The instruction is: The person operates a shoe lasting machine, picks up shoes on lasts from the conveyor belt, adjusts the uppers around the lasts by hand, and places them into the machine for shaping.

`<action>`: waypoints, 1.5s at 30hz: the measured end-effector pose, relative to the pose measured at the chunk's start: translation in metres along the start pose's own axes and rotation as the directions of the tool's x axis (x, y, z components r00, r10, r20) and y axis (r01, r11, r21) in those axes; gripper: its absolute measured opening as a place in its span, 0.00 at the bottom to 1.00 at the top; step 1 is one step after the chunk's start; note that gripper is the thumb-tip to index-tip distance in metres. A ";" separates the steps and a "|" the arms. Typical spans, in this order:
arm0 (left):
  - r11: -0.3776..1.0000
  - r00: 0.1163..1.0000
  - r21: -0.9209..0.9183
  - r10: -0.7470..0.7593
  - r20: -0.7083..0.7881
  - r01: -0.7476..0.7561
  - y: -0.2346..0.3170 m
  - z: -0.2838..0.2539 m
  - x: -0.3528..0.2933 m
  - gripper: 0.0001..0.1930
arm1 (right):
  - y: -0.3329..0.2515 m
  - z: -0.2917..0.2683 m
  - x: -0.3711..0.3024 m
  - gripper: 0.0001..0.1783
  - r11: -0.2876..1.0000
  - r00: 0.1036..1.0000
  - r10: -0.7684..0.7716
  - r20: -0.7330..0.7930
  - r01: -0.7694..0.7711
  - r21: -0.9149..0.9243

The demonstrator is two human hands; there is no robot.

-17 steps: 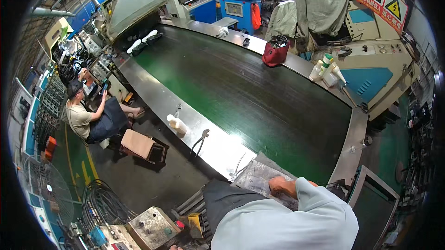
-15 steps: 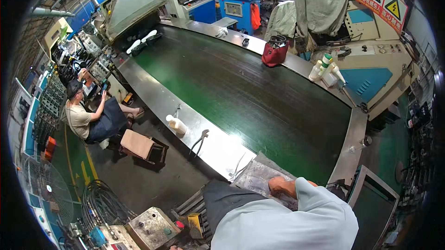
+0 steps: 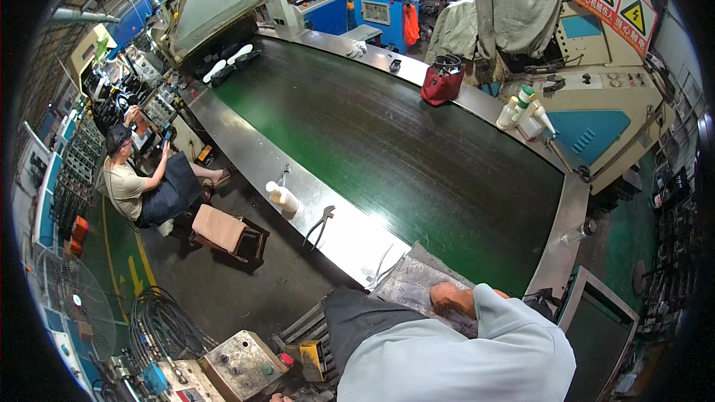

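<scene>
My right arm, in a pale grey-blue sleeve, lies bent over a grey patterned pad at the near end of the conveyor. At its bare end my right hand rests on the pad, its fingers not readable. Only a sliver of my left hand shows at the bottom edge, beside a worn control box with a red button. Left of the pad, pliers and a white bottle sit on the metal border. Dark shoes with white soles are on the green belt by the tunnel hood.
A seated person holds a phone at the left, near a padded stool. On the far border stand a red bag and several bottles. A clear jar lies on the right border. Hoses coil at lower left.
More dark shoes show at the tunnel mouth behind the white-soled ones. The seated person's arm and phone have shifted slightly. My right arm stays almost where it was.
</scene>
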State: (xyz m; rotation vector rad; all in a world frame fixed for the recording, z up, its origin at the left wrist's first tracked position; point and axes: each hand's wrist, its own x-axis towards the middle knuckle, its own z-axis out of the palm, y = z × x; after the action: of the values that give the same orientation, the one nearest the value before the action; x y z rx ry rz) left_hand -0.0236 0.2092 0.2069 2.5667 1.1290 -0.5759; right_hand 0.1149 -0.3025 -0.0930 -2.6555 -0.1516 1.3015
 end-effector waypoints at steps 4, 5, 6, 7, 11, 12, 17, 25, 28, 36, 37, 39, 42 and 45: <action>1.000 1.000 -0.007 0.010 -0.025 -0.011 -0.005 0.003 0.001 0.22 | -0.001 0.001 0.000 0.22 1.000 1.000 0.004 0.013 -0.004 0.001; 1.000 1.000 -0.013 0.017 -0.013 -0.017 -0.004 0.003 0.002 0.22 | -0.002 0.000 0.000 0.23 1.000 1.000 0.006 0.014 -0.006 0.001; 1.000 1.000 -0.014 0.017 -0.012 -0.017 -0.006 0.003 0.005 0.22 | -0.002 0.000 -0.001 0.23 1.000 1.000 0.004 0.019 -0.004 0.003; 1.000 1.000 -0.008 0.027 -0.011 -0.028 -0.010 0.005 0.007 0.22 | -0.002 -0.001 0.000 0.23 1.000 1.000 0.006 0.019 -0.006 0.004; 0.999 0.998 0.008 0.033 0.048 -0.033 -0.005 -0.003 0.008 0.22 | 0.000 0.001 0.001 0.24 1.000 1.000 0.023 0.019 -0.023 0.011; 0.999 0.999 0.006 0.033 0.043 -0.033 -0.002 -0.002 0.009 0.22 | 0.000 0.001 0.001 0.24 1.000 1.000 0.025 0.016 -0.025 0.014; 0.997 0.997 0.034 0.070 -0.029 -0.070 -0.020 0.019 0.018 0.21 | 0.000 0.001 0.001 0.25 0.999 0.999 0.036 0.008 -0.036 0.023; 0.987 0.983 0.079 0.146 -0.112 -0.137 -0.053 0.050 0.038 0.21 | -0.001 -0.004 0.006 0.33 0.998 0.994 0.054 0.097 -0.052 -0.024; 0.988 0.980 0.075 0.144 -0.141 -0.135 -0.060 0.055 0.042 0.21 | -0.004 -0.009 0.002 0.33 0.998 0.992 0.067 0.106 -0.067 -0.004; 0.988 0.986 0.087 0.139 -0.088 -0.131 -0.050 0.054 0.044 0.21 | -0.001 0.000 0.005 0.29 0.999 0.998 0.037 0.046 -0.037 0.000; 0.986 0.985 0.091 0.145 -0.092 -0.137 -0.049 0.052 0.042 0.21 | 0.000 0.002 0.008 0.29 0.999 0.998 0.038 0.045 -0.038 0.001; 0.984 0.982 0.095 0.162 -0.100 -0.153 -0.045 0.052 0.043 0.21 | 0.008 0.013 0.019 0.28 1.000 0.999 0.031 0.029 -0.031 0.004; 0.982 0.979 0.096 0.171 -0.109 -0.161 -0.046 0.051 0.043 0.21 | 0.020 0.033 0.043 0.26 1.000 1.000 0.012 0.010 -0.012 -0.002; 0.979 0.974 0.113 0.184 -0.131 -0.170 -0.048 0.054 0.044 0.21 | 0.009 0.012 0.021 0.22 1.000 0.998 -0.021 0.058 0.022 -0.017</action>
State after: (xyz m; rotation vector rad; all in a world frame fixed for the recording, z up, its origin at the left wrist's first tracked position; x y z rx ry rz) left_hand -0.0460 0.2472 0.1348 2.7970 0.9197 -0.4251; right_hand 0.1183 -0.3062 -0.1185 -2.6247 -0.2003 1.3768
